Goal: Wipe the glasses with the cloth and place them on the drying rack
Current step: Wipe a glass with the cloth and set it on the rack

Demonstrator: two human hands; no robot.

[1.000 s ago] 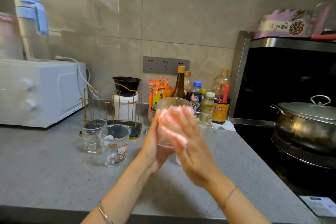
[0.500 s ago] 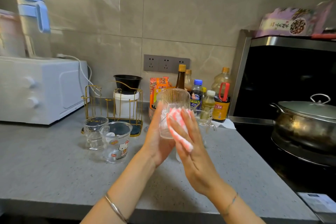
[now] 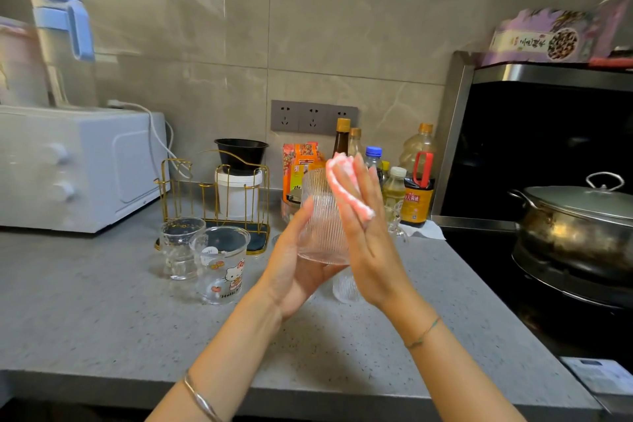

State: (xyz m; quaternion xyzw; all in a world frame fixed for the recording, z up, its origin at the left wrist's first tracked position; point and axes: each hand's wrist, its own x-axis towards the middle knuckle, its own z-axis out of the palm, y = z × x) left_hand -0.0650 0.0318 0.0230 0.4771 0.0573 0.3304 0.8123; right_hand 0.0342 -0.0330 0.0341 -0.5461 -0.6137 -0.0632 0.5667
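Glass pieces number five. One ribbed glass (image 3: 320, 223) is held up above the grey counter (image 3: 102, 301). A plain glass (image 3: 180, 248) and a cartoon glass (image 3: 222, 265) stand side by side just in front of the rack (image 3: 212, 188). A second ribbed piece (image 3: 344, 288) stands on the counter, partly hidden below the hands, and a handled glass (image 3: 394, 219) is half hidden behind the right hand. There is one gold wire rack, one pink-and-white cloth (image 3: 346, 187), one lidded pot (image 3: 575, 223) on the stove at right, one white oven (image 3: 78, 168) at left, and a cluster of bottles (image 3: 416, 195) by the wall.

The left hand (image 3: 294, 267) cups the ribbed glass from below and the left, palm under its base, thumb lying up its near side, fingers wrapped behind it. The right hand (image 3: 368, 233) is flat, fingers straight and together and pointing up, pressing the folded cloth against the glass's right side near the rim. Both forearms reach in from the bottom edge, each with a thin bracelet at the wrist.

Against half a second ago, the right hand and cloth sit higher on the glass, up at the rim rather than at mid-wall. A second ago the cloth covered most of the near wall. The left hand's grip and the glasses on the counter look unchanged.
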